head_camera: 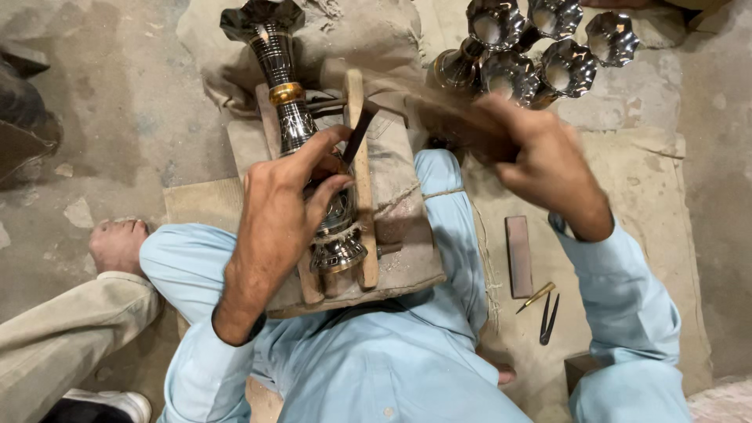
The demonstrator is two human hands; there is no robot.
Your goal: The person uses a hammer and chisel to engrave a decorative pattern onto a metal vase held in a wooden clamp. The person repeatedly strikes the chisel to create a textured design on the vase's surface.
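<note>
Metal vase (301, 133) on wooden cradle (362, 180), left hand (286, 196) clamped on chisel (358, 135); right hand (533, 153) blurred, grip unclear, dusty floor (125, 110)

Place: a metalworker's floor workshop
Floor (117, 110): bare, dusty concrete, worker seated on it
Work rest: wooden cradle (362, 180) on sacking over the lap, holding an engraved metal vase (294, 117)
Stock: cluster of finished shiny vases (540, 47)
Tools: sharpening stone (518, 256), small pointed tools (546, 309) on a dusty mat

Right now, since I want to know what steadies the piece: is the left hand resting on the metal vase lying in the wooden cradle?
Yes: the left hand grips the metal vase lying in the wooden cradle.
</note>
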